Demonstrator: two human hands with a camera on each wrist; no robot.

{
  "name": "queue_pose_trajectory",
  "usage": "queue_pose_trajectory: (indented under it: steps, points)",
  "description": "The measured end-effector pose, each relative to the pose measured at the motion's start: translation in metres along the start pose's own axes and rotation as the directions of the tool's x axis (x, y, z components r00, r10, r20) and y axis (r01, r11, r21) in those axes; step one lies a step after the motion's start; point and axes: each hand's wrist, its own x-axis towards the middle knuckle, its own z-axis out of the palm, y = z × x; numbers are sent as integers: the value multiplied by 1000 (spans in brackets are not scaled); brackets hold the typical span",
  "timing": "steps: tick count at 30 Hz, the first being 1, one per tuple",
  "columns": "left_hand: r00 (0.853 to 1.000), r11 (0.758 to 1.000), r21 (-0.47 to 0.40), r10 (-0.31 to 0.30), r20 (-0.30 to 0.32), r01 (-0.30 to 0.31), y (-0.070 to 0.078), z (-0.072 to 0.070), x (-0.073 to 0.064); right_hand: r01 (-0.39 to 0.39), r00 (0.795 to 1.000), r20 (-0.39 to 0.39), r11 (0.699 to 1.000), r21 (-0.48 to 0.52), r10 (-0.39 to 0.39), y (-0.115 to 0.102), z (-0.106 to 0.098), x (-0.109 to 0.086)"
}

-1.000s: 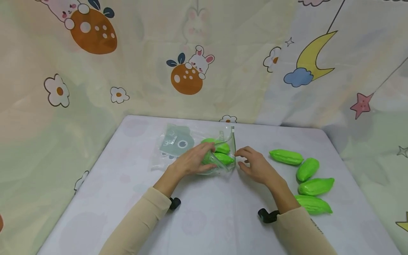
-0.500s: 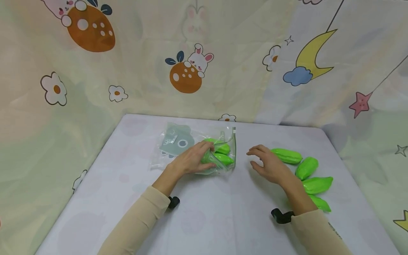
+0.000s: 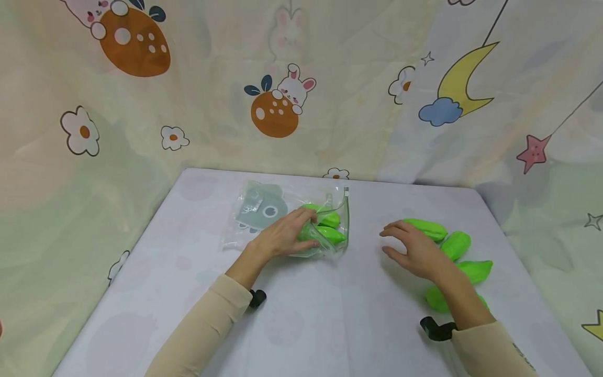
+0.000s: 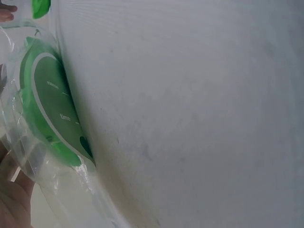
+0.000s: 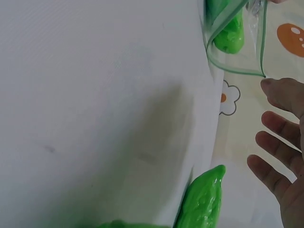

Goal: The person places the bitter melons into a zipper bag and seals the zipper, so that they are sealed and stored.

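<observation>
Your left grip (image 3: 286,235) holds the plastic bag (image 3: 346,220) near its mouth, thumb and fingers about the film; the bag lies on the desk (image 3: 301,324), its dinosaur picture (image 3: 261,207) at the end left of your grip, with green vegetables (image 3: 331,234) inside toward the mouth; your right grip (image 3: 414,251) is released, holding nothing, its fingers apart and loosely bent, well right of the bag; loose vegetables (image 3: 456,245) lie right of the bag too, partly hidden under your right arm; behind the bag hangs a printed cloth (image 3: 358,125).
</observation>
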Motion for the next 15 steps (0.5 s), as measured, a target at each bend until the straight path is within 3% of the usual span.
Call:
queue_pose_trajectory:
  steps: [15]
  points:
    - [1000,1000,-1,-23,14,23,2,-1,1,-9,999,-43,999,-50,7,9,-8,-34]
